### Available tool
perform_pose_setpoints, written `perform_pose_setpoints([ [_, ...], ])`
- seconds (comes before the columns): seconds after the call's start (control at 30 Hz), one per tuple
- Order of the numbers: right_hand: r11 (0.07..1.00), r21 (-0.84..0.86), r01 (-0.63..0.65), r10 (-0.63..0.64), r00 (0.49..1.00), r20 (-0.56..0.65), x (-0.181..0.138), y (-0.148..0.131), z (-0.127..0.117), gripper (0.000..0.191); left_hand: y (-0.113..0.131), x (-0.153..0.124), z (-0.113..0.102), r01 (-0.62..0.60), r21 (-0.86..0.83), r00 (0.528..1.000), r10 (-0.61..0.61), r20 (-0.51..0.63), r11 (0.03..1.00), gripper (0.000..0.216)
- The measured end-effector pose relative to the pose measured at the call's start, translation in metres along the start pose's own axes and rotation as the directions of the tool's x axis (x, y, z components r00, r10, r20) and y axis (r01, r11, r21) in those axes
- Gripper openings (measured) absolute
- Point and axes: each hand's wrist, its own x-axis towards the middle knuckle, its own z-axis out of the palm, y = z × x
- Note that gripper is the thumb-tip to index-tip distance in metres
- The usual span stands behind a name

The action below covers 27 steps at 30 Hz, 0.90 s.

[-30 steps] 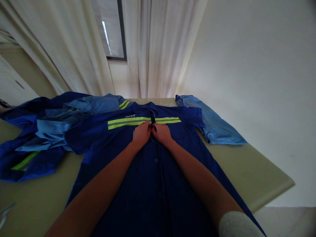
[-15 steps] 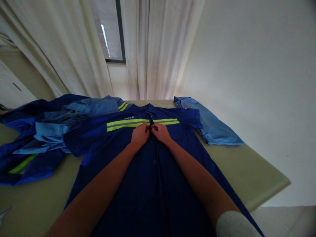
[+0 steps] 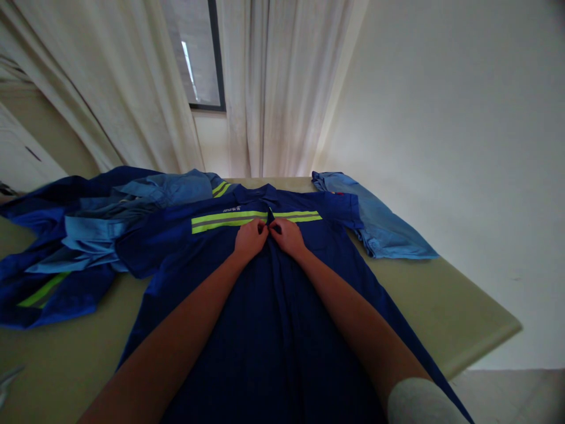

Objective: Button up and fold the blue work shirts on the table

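Note:
A dark blue work shirt lies spread out front side up, its collar away from me. A yellow-green reflective stripe crosses its chest. My left hand pinches the front placket at chest height, just under the stripe. Close beside it, my right hand pinches the opposite front edge, fingertips nearly meeting the left ones. The cloth rises slightly between the fingers. Whether a button is between the fingertips cannot be made out.
The shirt lies on a pale green table with a corner at the right. Rumpled blue garments are heaped at the left, and a light blue garment lies at the right. Beyond are curtains, a window and a white wall.
My hands stay at the same chest spot with small finger movements. The placket's edge now covers the buttons that showed below my hands. The view has shifted slightly.

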Motion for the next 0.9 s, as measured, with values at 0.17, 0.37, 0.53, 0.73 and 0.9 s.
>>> perform_pose_setpoints([
  [0.17,0.999,-0.046,-0.025,0.025,1.0,0.004,-0.002,-0.005,-0.002,0.012,0.002,-0.001,0.0,0.004,0.008,1.0,-0.004,-0.023,1.0,0.018],
  [0.37,0.995,-0.084,-0.05,0.05,0.999,0.008,-0.004,-0.011,-0.005,0.013,-0.004,0.005,0.0,0.04,-0.117,0.999,-0.04,-0.005,0.992,0.014],
  [0.53,0.999,-0.027,-0.035,0.035,0.999,-0.02,-0.003,-0.006,-0.004,0.011,-0.01,0.009,0.001,0.041,-0.268,0.999,-0.044,-0.003,0.963,0.02],
  [0.73,0.976,0.156,-0.154,0.157,0.988,-0.009,0.006,0.005,0.0,0.011,-0.003,0.002,-0.002,-0.028,-0.197,0.999,0.021,-0.037,0.98,0.019],
  [0.9,0.892,0.381,-0.244,0.231,0.97,0.081,0.015,0.016,0.006,0.011,0.005,-0.006,-0.006,-0.081,-0.08,0.997,0.08,-0.016,0.993,0.019],
])
